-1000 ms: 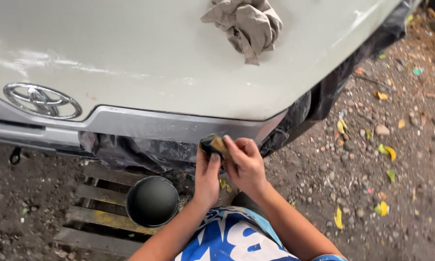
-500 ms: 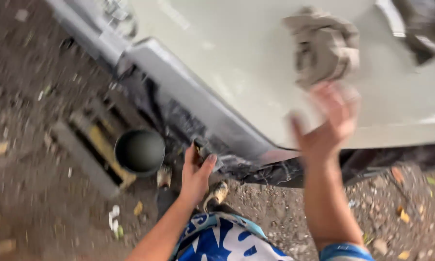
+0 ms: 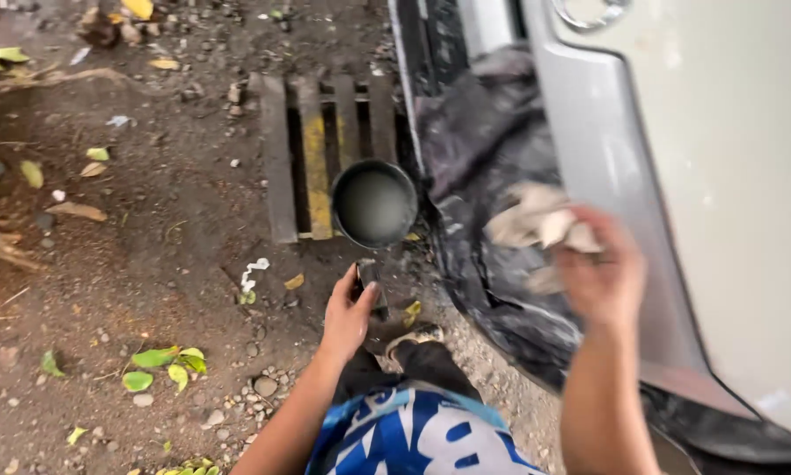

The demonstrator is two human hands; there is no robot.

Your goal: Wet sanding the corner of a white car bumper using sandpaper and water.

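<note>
The right hand is closed on a crumpled beige rag, raised in front of the pale car panel and the black sheeting beneath it. The left hand grips a small dark block just below a round black bowl, which sits on a wooden pallet on gravelly ground.

A wooden pallet lies on bare dirt ground; fallen leaves scatter left of it, a pale car body, somewhat blurred, to its right.
</note>
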